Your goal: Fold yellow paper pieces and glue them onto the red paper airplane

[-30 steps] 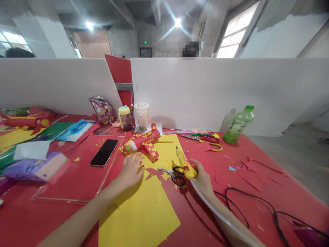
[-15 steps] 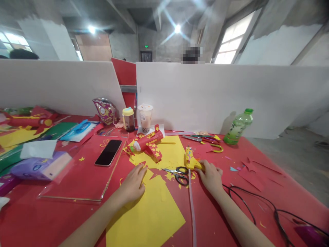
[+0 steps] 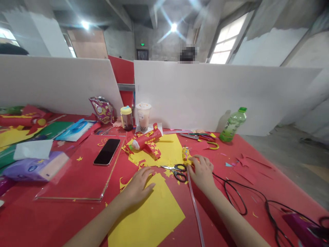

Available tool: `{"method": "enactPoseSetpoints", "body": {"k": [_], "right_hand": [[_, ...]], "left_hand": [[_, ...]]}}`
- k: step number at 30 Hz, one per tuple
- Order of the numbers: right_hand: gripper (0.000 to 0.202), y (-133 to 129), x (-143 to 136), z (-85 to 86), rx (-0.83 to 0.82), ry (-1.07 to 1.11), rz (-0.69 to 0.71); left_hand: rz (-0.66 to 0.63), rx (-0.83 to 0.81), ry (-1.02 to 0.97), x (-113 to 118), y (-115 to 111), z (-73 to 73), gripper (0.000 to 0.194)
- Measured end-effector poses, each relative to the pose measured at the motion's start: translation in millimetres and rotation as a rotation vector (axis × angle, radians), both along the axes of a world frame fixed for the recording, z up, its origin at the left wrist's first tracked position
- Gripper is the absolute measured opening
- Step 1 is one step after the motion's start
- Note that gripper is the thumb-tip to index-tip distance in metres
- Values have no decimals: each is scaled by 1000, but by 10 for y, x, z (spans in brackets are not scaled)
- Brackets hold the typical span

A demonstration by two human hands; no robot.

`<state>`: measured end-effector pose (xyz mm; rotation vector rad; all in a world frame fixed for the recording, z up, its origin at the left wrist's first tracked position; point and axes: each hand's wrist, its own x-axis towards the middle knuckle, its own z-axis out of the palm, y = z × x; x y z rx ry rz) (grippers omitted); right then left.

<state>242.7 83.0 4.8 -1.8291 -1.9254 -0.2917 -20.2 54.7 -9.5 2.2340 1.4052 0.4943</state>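
Note:
My left hand [image 3: 140,185] rests with fingers spread at the upper edge of a yellow paper sheet [image 3: 151,216]; nothing is in it. Around the handle of a small yellow hot glue gun [image 3: 186,155], my right hand [image 3: 203,171] is closed, hiding most of the body. A long clear glue stick [image 3: 195,206] trails from the gun toward me. Between the hands lie black-handled scissors [image 3: 177,168] among yellow paper scraps. Beyond them, a red paper-covered plane model with yellow stars [image 3: 146,140] sits on another yellow sheet [image 3: 171,151].
A phone [image 3: 107,151] lies on clear plastic at left, near a purple tissue pack [image 3: 38,166]. A drink cup [image 3: 144,115], a yellow-lidded bottle [image 3: 126,118] and a green bottle [image 3: 233,125] stand by the white partition [image 3: 180,92]. A black cord [image 3: 246,188] crosses the right side.
My right hand has moved over the glue gun and now covers more of it. My left hand has shifted slightly right on the paper. The view has turned a little.

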Motion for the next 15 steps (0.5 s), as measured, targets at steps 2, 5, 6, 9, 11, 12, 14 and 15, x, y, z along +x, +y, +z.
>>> {"method": "enactPoseSetpoints", "body": {"k": [2, 5, 6, 9, 11, 12, 14, 15], "right_hand": [[13, -46, -191, 63, -68, 39, 167], [15, -118, -508, 106, -191, 26, 464], [17, -140, -605, 105, -213, 5, 536], [38, -185, -820, 73, -304, -40, 688], [45, -194, -887, 39, -330, -65, 700], [45, -191, -899, 23, -331, -71, 708], [38, -175, -893, -6, -322, -66, 732], [34, -163, -880, -17, -323, -55, 745]], "left_hand": [[-20, -17, -16, 12, -3, -2, 50], [-24, 6, -18, 14, -1, -27, 52], [-9, 25, -22, 9, 3, -39, 51], [45, 61, -43, -19, 24, -70, 48], [57, 59, -61, -39, 45, -79, 49], [49, 57, -69, -48, 55, -79, 49], [23, 58, -85, -58, 73, -73, 48], [12, 59, -91, -59, 80, -67, 47]]}}
